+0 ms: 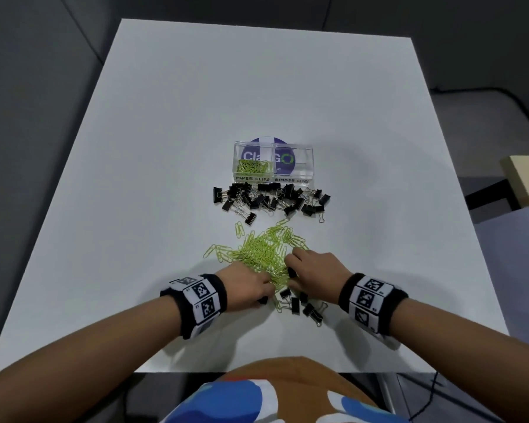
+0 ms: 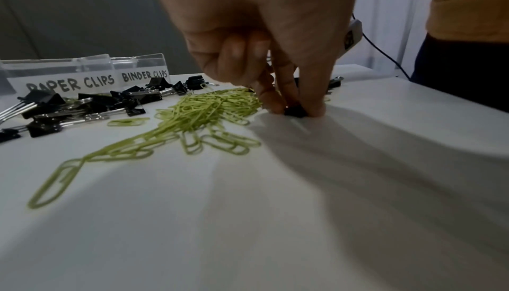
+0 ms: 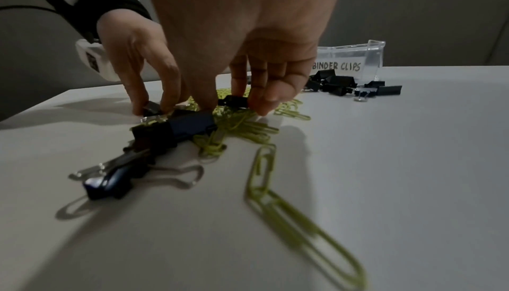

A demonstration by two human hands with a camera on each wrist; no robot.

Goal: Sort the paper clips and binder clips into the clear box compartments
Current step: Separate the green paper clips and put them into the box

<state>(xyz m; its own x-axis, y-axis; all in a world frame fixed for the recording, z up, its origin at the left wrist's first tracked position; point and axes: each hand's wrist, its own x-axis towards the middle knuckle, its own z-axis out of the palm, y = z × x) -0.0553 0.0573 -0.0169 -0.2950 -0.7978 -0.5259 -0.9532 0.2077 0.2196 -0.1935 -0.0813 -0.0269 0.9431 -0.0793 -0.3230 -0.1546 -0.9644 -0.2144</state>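
A clear two-compartment box point(image 1: 274, 175) stands mid-table; its left cell, labelled PAPER CLIPS, holds green paper clips, and the BINDER CLIPS cell point(image 3: 349, 62) looks empty. Black binder clips point(image 1: 269, 198) lie heaped in front of it. Nearer me spreads a pile of green paper clips point(image 1: 263, 248), with a few binder clips point(image 1: 303, 303) at its near edge. My left hand point(image 1: 258, 296) pinches a black binder clip point(image 2: 294, 111) against the table. My right hand point(image 1: 290, 270) pinches another black binder clip point(image 3: 234, 101) just above the paper clips.
The white table point(image 1: 165, 148) has bare surface on both sides and behind the box. A wooden piece point(image 1: 526, 178) stands off the table's right edge. A dark cable point(image 1: 501, 99) runs on the floor at right.
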